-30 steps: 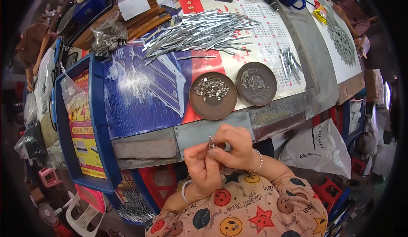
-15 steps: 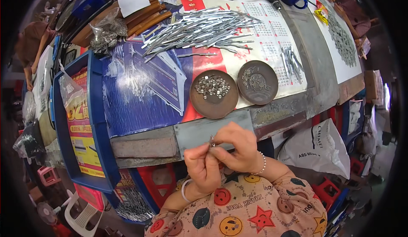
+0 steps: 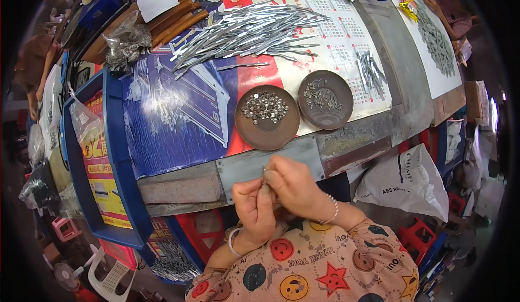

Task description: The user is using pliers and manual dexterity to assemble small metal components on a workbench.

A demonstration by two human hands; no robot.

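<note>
Metal small part (image 3: 265, 170) pinched by both hands' fingers (image 3: 269, 178), round brown dishes (image 3: 267, 117) beyond

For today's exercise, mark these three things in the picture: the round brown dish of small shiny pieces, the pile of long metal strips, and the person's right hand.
brown dish (image 3: 250, 135), head view, bare front rim.
metal strips (image 3: 249, 31), head view, middle of pile.
right hand (image 3: 292, 185), head view, back of hand.

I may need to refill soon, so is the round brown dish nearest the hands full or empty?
Neither: partly filled. The left brown dish holds a small heap of shiny metal pieces near its middle, with bare brown rim all around.
</note>
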